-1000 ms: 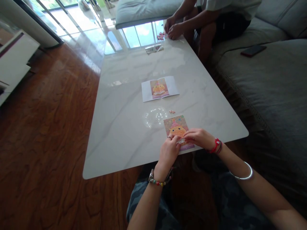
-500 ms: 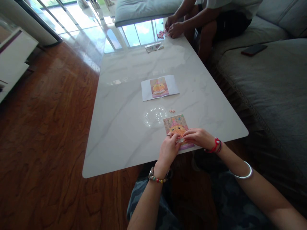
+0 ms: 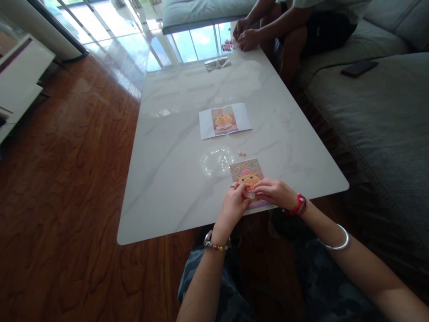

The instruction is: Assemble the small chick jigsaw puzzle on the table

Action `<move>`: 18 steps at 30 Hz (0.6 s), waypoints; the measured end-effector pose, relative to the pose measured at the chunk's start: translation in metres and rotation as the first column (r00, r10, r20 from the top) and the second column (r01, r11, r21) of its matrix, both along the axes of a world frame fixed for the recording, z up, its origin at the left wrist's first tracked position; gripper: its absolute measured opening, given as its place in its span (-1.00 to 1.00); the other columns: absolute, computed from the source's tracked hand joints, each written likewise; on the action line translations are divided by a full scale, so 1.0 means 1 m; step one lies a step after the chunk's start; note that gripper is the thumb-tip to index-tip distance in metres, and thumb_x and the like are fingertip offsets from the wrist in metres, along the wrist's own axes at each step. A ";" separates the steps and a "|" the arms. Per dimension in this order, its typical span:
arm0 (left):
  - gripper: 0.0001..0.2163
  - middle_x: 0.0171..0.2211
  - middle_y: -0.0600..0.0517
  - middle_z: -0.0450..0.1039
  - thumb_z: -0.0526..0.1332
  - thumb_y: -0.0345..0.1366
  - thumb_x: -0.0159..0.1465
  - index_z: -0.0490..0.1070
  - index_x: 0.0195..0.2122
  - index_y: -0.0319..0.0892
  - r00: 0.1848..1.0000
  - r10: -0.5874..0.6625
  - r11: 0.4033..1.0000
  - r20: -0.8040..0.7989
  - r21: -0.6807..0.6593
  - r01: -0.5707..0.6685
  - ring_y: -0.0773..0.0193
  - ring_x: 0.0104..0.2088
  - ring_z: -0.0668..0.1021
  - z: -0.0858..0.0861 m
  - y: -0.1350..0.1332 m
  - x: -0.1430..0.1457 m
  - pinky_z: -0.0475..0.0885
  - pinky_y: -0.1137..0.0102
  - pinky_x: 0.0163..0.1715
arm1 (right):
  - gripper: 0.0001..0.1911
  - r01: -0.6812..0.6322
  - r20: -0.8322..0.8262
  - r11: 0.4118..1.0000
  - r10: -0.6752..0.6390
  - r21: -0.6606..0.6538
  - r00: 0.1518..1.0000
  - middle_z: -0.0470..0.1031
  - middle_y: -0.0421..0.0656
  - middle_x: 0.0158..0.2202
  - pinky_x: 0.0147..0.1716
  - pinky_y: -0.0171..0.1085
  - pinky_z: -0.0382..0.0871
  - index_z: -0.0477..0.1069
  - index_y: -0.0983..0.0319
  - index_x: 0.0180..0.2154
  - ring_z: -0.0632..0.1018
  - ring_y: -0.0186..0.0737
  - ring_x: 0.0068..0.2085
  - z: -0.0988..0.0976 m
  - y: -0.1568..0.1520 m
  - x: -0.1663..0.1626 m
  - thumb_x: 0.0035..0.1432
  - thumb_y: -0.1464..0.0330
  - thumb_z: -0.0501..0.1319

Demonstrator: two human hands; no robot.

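A small picture board [image 3: 246, 168], with a brick-pattern background and an orange figure with two dark eyes, lies near the table's front edge. Over its lower half my left hand [image 3: 232, 203] is closed, fingertips and thumb brought together. Facing it from the right, my right hand [image 3: 274, 192] is also closed, with its fingertips almost meeting the left ones. Something small and whitish shows between the fingertips, too tiny to name. My hands hide the board's lower middle. Just beyond its top edge is a little cluster of pinkish pieces [image 3: 241, 153].
On the white marbled table [image 3: 167, 179], an unfolded printed sheet [image 3: 206, 126] shows a similar orange figure. Farther back lie a silvery packet [image 3: 217, 63] and a reddish pile [image 3: 228, 45] beside another person's hands [image 3: 247, 38]. A phone [image 3: 359, 68] rests on the sofa [image 3: 375, 116].
My hands stay together over the board, with slight shifts of the fingers. The whole view has moved a little. The other person's hands remain by the reddish pile.
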State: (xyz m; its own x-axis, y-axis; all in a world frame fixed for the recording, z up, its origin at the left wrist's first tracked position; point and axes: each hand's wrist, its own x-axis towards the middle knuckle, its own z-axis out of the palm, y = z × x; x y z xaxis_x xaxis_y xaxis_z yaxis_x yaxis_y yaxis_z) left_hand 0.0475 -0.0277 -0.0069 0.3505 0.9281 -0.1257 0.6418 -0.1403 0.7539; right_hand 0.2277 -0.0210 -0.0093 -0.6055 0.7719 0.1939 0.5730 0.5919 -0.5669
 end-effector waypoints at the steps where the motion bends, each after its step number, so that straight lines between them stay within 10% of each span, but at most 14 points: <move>1: -0.70 -0.27 0.05 0.28 0.18 -0.50 -0.01 0.32 -0.22 -0.13 1.000 -0.001 1.000 -0.004 0.007 0.001 0.39 -0.36 0.41 0.000 0.000 0.000 0.37 0.40 -0.24 | -0.82 0.004 0.004 1.000 -0.004 -0.001 1.000 0.45 -0.12 -0.30 -0.26 -0.30 0.33 0.41 0.21 -0.36 0.44 -0.30 -0.27 -0.001 0.000 -0.002 0.13 0.33 0.05; 18: -0.78 -0.32 0.05 0.28 0.18 -0.48 0.00 0.30 -0.30 -0.17 0.999 0.007 1.000 0.046 -0.006 -0.006 0.42 -0.41 0.41 -0.005 0.001 0.000 0.38 0.41 -0.30 | -0.81 0.180 0.072 0.978 -0.173 -0.101 0.982 0.38 -0.13 -0.38 -0.34 -0.37 0.28 0.42 0.22 -0.32 0.42 -0.32 -0.36 -0.013 -0.011 -0.016 0.11 0.32 0.07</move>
State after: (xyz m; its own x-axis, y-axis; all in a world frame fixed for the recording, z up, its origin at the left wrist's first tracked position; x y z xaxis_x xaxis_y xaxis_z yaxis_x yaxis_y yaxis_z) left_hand 0.0476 -0.0267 -0.0116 0.3500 0.9297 -0.1146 0.6072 -0.1321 0.7835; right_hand 0.2116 -0.0316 -0.0226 -0.4660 0.8820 0.0708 0.6993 0.4161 -0.5813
